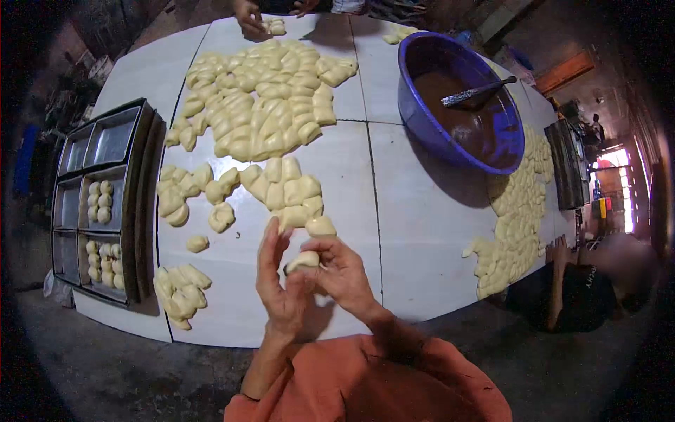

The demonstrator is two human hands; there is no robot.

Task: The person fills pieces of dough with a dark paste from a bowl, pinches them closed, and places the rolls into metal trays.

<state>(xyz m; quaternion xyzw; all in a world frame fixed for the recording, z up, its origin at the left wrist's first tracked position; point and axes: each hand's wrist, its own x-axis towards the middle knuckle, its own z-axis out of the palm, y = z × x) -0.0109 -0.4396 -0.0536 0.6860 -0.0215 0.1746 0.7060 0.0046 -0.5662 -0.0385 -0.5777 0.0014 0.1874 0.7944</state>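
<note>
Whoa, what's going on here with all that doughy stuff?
A person in an orange top grips a small pale-yellow dough lump with the right hand, the left hand open beside it. Many pale dough pieces cover parts of the white table. Dark metal pans hold some rounded dough balls. A round purple bowl contains something brown. Another person's hands are at the far edge.

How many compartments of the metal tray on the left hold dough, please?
2: the middle compartment and the bottom compartment, both in the tray's right-hand column. No others seem hidden.
</note>
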